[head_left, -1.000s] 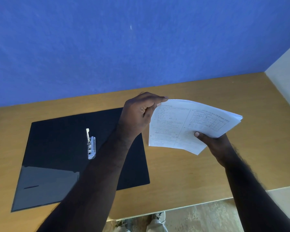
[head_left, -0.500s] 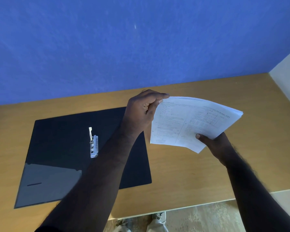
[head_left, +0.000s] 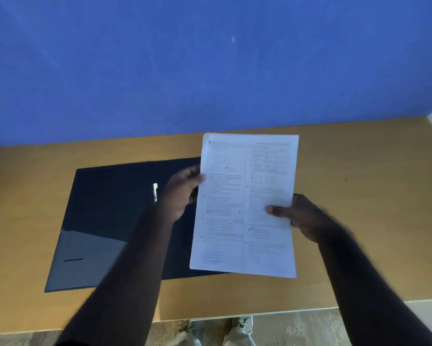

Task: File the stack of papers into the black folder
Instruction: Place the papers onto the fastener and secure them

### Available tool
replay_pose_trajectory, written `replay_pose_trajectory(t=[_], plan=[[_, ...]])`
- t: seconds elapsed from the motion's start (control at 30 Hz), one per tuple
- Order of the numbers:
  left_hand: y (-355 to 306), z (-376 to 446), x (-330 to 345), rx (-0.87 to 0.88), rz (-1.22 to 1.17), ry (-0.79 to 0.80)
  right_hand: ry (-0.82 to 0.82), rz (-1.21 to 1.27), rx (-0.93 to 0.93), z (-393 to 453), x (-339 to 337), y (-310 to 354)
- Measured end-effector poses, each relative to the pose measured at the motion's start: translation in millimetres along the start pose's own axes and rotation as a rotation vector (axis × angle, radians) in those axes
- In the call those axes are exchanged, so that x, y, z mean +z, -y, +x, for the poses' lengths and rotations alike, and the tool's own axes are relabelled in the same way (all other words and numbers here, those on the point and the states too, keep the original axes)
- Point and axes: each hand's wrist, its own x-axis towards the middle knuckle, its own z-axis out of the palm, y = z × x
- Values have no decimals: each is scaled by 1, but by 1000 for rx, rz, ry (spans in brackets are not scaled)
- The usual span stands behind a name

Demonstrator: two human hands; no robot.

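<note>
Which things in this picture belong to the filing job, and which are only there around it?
Part of the job:
- stack of papers, held in the air by the left hand and right hand
- black folder, lying open on the table
- metal clip inside the folder

Only around:
- wooden table
- blue wall
- shoes on the floor

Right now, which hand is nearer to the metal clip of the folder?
Left. The left hand is just beside the metal clip; the right hand is beyond the papers.
</note>
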Motion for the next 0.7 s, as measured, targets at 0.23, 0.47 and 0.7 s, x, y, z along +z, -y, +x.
replay_pose_trajectory(t=[0.23,0.47,0.7], plan=[[88,-26,-67,-310,-28,-208,102,-212,199,24,62,-32],[105,-29,-98,-352,-24,-311,124,-122,281,31,101,-38],[93,-12,-112,-286,121,-317,-89,-69,299,41,108,-41]])
